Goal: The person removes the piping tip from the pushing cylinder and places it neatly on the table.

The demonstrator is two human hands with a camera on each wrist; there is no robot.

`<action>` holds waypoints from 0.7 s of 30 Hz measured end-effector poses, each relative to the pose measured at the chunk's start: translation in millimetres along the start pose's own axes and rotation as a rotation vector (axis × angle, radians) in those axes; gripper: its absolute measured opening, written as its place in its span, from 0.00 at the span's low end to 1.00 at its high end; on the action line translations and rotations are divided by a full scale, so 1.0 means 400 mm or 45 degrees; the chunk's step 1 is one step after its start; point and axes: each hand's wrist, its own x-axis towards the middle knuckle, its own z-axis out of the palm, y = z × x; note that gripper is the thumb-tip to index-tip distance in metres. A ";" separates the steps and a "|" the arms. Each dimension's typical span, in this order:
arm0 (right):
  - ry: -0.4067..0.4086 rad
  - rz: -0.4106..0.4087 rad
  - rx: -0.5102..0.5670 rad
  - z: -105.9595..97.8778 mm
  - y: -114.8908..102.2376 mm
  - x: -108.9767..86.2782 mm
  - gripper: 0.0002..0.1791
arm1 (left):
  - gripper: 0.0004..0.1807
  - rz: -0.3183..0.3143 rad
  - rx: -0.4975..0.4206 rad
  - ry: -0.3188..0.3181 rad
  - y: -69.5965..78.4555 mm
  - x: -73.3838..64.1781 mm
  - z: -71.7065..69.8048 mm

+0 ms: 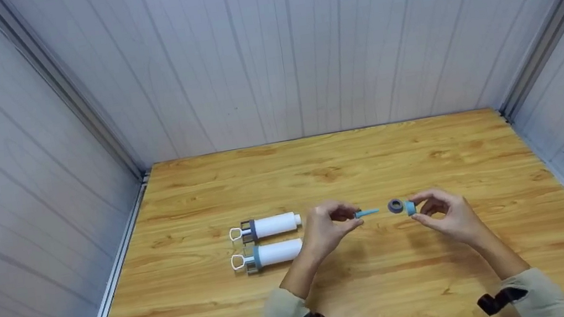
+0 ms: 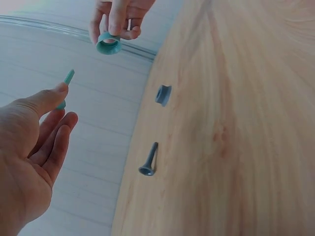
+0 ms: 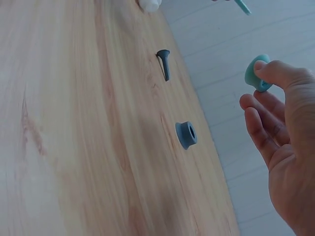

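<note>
Between thumb and fingertips my left hand (image 1: 329,228) pinches a thin teal nozzle (image 1: 368,212), its tapered tip toward the right. Facing it, a teal ring-shaped cap (image 1: 410,208) is held at its edge by the thumb and fingers of my right hand (image 1: 450,214). In the left wrist view both teal pieces are raised above the table, a gap between them. A grey flanged cap (image 3: 186,135) lies on the wood below. Near it rests a grey nozzle (image 2: 148,164) with a flared base, hidden behind my left hand in the head view.
Two white syringe-like tubes with pull handles lie left of my left hand, one with a dark grey collar (image 1: 253,230), the other with a teal collar (image 1: 257,258). The wooden table (image 1: 317,170) meets pale panel walls at the back and sides.
</note>
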 end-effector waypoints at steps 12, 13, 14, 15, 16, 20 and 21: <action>-0.019 0.107 -0.134 0.008 0.033 -0.033 0.18 | 0.09 -0.121 0.136 -0.038 -0.044 -0.020 0.041; -0.026 0.110 -0.146 0.010 0.038 -0.037 0.18 | 0.09 -0.133 0.153 -0.045 -0.048 -0.023 0.043; -0.030 0.111 -0.151 0.012 0.042 -0.041 0.19 | 0.09 -0.143 0.167 -0.049 -0.051 -0.026 0.046; -0.034 0.107 -0.153 0.013 0.047 -0.044 0.19 | 0.09 -0.152 0.174 -0.051 -0.053 -0.029 0.049; -0.038 0.103 -0.153 0.014 0.052 -0.048 0.19 | 0.09 -0.166 0.181 -0.053 -0.056 -0.032 0.052; -0.070 0.127 -0.179 0.017 0.066 -0.058 0.19 | 0.09 -0.178 0.236 -0.032 -0.091 -0.037 0.066; -0.088 0.141 -0.196 0.017 0.068 -0.059 0.19 | 0.08 -0.197 0.236 -0.025 -0.107 -0.037 0.072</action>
